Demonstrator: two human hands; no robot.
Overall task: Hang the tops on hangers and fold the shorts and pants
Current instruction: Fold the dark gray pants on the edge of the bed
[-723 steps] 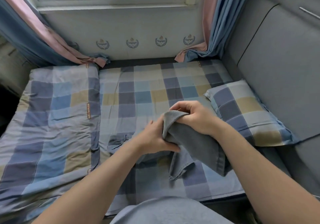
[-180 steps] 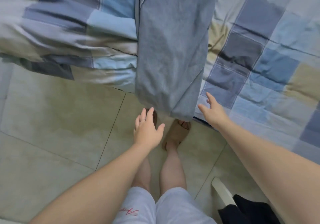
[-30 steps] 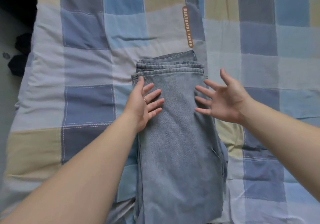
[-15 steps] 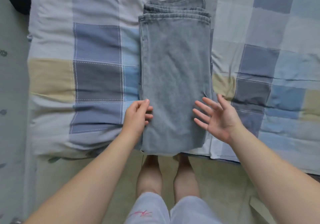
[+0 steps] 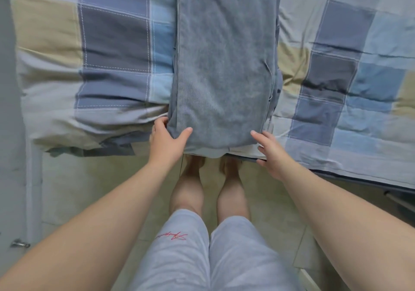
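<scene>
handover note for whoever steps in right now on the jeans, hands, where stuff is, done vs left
Left hand: gripping the near left corner of the jeans, thumb on top, fingers tucked under the edge.
Right hand: open at the near right corner, fingertips by the denim, no grip.
Jeans: lying lengthwise as a long narrow strip on the checked bedding, near end at the bed edge, far end out of view.
Done: legs folded into one strip.
Left: likely fold the near end up over the rest. No tops or hangers in view.
</scene>
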